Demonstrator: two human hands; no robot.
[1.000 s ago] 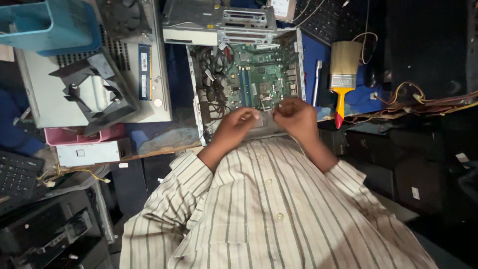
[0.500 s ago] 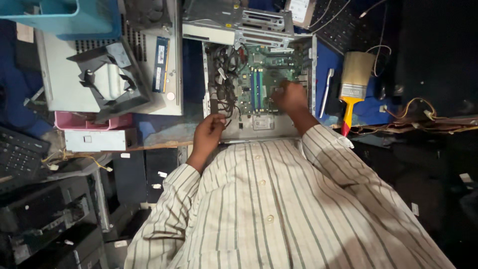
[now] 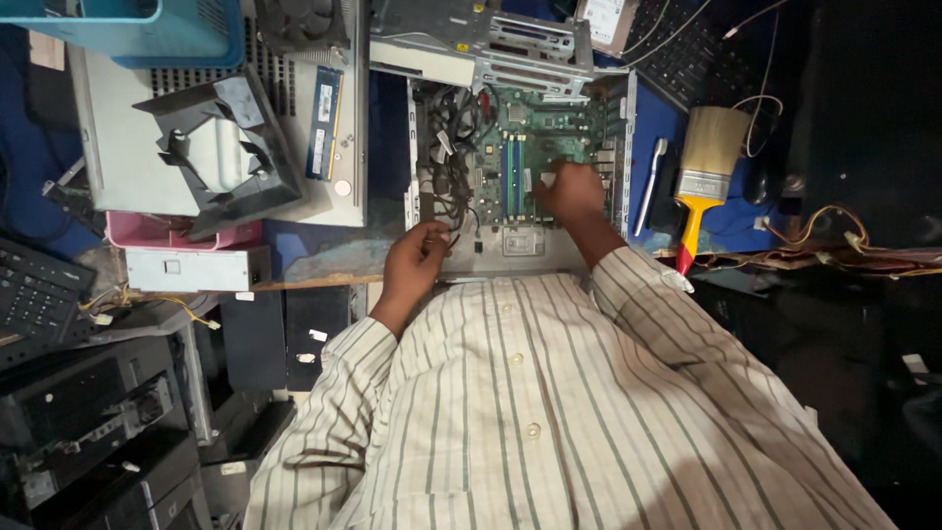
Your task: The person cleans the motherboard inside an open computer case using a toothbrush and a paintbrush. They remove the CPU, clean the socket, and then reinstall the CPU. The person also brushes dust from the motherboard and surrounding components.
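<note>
while the left hand curls at the open computer case's near edge, the right hand presses bent fingers onto the green motherboard, holding nothing visible

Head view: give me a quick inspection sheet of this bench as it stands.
Surface: blue-covered bench, crowded.
Job's things: open computer case, green motherboard exposed.
Clutter: paintbrush, memory stick, black fan shroud, pink tray, keyboard.
Grippers: left hand at the case's near edge by the black wires; right hand on the motherboard.
Cables: black wire bundle inside the case; yellow wires far right.
Surroundings: stacked dark computer cases lower left.
</note>
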